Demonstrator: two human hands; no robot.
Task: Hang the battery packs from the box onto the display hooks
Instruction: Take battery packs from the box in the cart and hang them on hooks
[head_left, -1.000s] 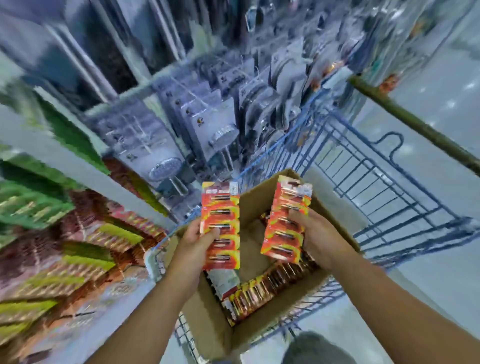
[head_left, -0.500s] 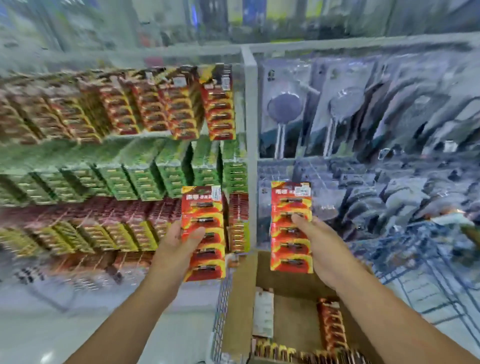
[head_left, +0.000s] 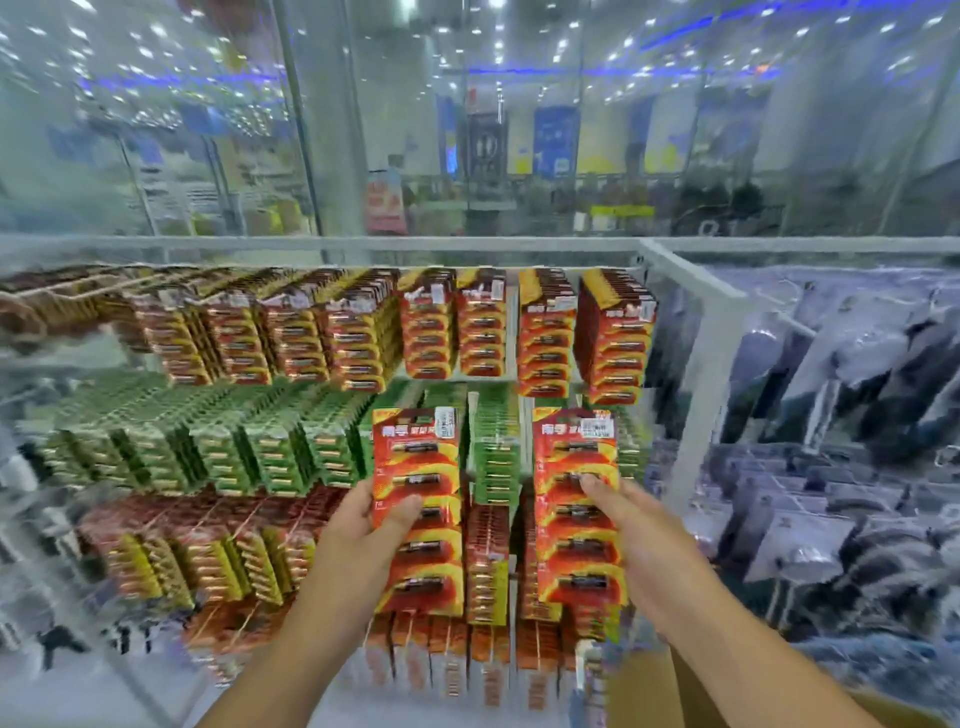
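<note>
I have a red battery pack in each hand — left hand (head_left: 358, 540) gripping the left pack (head_left: 418, 512) by its lower left edge, right hand (head_left: 639, 535) pinching the right pack (head_left: 576, 506) by its right edge. Both stand upright, long axis vertical, hang-tabs uppermost, in front of the green row (head_left: 260, 447). The matching red row (head_left: 467, 325) hangs above — I judge each pack must rise, with neither hand nearer.

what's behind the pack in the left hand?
Behind the left-hand pack, held up by the left hand, hang green packs and, lower, red-and-yellow packs. The packs and hooks directly behind it are covered.
</note>
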